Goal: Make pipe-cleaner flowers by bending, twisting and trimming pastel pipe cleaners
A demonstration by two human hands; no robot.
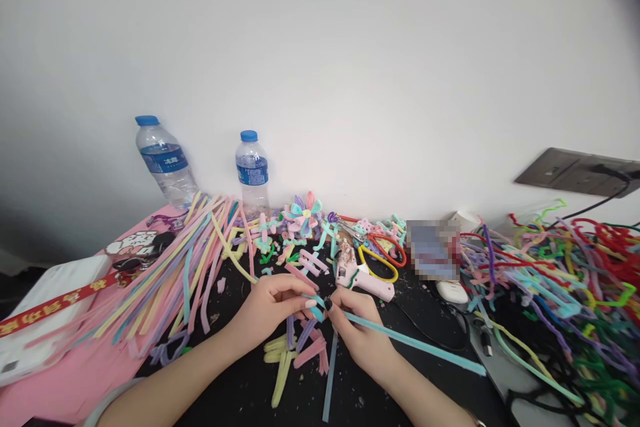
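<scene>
My left hand (273, 307) pinches the folded end of a light blue pipe cleaner (425, 345) between thumb and fingertips. Close beside it, my right hand (357, 321) grips the same pipe cleaner near the fold, and its long straight part runs out to the right beyond the hand. Below the hands lie folded yellow pieces (281, 373), pink pieces (314, 351) and purple ones. A thin translucent stick (330, 377) lies on the black table, just under my right hand.
Behind the hands are a pink glue gun (370, 282), yellow-handled scissors (383, 263) and a multicoloured flower (306, 212). Pipe cleaners (165, 280) fan out at left near two bottles (253, 170) (167, 160). A tangled pile (575, 300) fills the right side.
</scene>
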